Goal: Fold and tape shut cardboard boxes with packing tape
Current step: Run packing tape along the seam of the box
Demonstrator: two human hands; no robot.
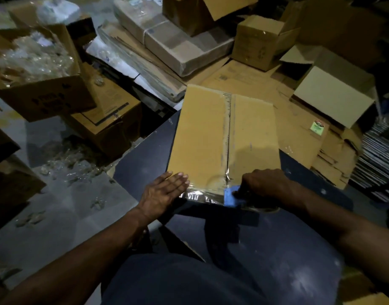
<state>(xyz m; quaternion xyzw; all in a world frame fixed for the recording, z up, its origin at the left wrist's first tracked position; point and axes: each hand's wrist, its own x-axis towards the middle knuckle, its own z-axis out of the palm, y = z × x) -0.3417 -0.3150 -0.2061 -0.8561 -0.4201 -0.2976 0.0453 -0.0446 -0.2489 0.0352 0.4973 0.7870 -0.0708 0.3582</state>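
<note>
Pressing flat on the near left corner of the cardboard box (224, 137), the left hand (165, 190) lies with its fingers straight and together, palm down over the shiny packing tape (200, 195) that wraps the box's near edge. The box sits closed on the dark tabletop (145, 164), its two top flaps meeting along a center seam that runs from near to far, with clear tape laid along it. At the near end of that seam, the right hand (264, 183) has its fingers curled tight around a blue tape dispenser (232, 195), which touches the box's near edge just right of the left hand. Off to the left, an open box of clear plastic pieces (35, 69) sits tilted. Far and right, flattened cardboard (255, 78) and more boxes are piled up.
</note>
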